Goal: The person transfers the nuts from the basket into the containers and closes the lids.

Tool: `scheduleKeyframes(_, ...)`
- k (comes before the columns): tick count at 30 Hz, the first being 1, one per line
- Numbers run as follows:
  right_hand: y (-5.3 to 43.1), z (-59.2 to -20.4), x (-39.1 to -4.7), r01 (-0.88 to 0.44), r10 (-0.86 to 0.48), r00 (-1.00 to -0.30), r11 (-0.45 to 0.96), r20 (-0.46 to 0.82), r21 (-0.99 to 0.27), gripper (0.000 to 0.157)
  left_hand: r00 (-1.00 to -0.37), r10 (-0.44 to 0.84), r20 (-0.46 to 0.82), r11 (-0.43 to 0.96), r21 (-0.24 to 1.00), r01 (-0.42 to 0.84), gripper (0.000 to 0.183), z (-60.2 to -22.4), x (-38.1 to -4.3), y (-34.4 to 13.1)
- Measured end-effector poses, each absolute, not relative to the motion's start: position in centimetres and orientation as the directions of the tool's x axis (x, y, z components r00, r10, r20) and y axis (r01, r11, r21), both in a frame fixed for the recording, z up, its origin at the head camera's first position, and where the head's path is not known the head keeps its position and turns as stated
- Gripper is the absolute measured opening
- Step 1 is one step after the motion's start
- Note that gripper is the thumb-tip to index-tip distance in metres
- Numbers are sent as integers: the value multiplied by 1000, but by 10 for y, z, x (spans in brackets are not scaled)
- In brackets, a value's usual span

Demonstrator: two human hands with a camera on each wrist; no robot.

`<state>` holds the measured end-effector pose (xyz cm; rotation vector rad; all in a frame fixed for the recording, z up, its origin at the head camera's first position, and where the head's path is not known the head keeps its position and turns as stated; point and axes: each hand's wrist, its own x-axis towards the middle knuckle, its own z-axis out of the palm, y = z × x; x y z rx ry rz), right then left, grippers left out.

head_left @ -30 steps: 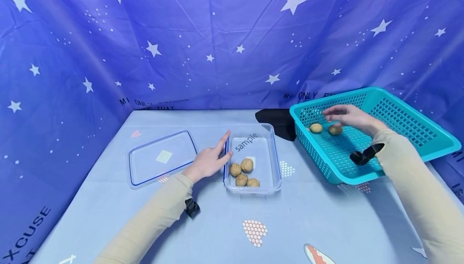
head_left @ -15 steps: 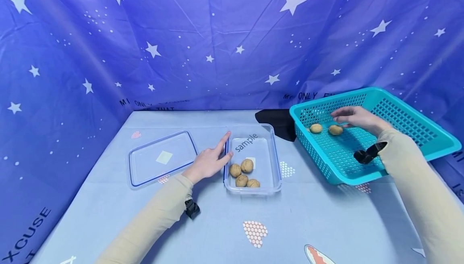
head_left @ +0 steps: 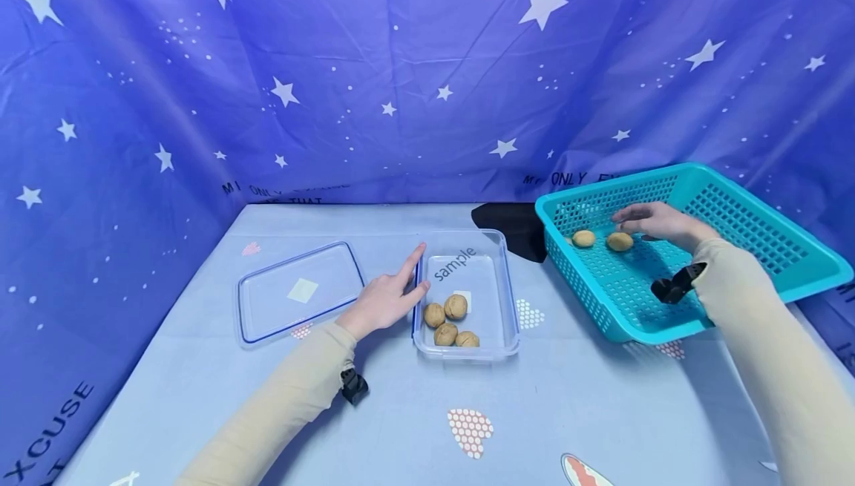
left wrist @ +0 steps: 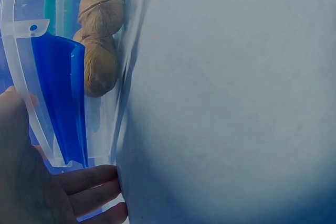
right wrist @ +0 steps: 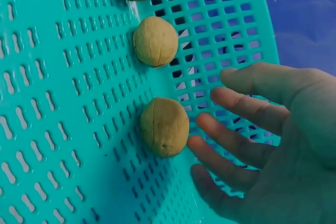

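Observation:
My left hand lies at the left side of a clear plastic food box. In the head view its index finger stretches along the blue-edged rim and the thumb touches that rim. Several walnuts sit inside the box at its near left; some also show through its wall in the left wrist view. My right hand is down inside a teal basket, fingers spread and holding nothing. Its fingertips are right beside a walnut on the basket floor. Two more walnuts, one a pale walnut, lie further along the wall.
The box's clear lid, with a blue seal, lies flat on the table left of the left hand. A black patch shows between box and basket. A purple starry curtain closes off the back and sides.
My right hand has shifted a little right and lower in the basket, uncovering the nearest walnut. My left hand stays at the box.

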<state>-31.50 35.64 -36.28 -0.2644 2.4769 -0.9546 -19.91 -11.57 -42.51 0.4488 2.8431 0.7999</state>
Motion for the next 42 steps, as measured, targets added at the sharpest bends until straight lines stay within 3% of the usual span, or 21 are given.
scheduleKeyframes(10, 358, -377, -321, 66, -371, -805, 720, -463, -691, 58, -943, 326, -70, 817, 522, 244, 67, -428, -201, -115)
scheduleKeyframes(24, 349, -379, -322, 90, -339, -846, 671, -413, -736, 58, -945, 320, -66, 822, 515, 242, 67, -429, -200, -116)
scheduleKeyframes(33, 350, -376, -321, 41, -319, -887, 668, -335, -743, 51, -945, 317, -75, 819, 524, 233, 67, -428, -200, -115)
scheduleKeyframes(42, 343, -370, -320, -1, -335, -894, 665, -297, -747, 57, -946, 317, -65, 812, 533, 235, 67, -430, -199, -115)
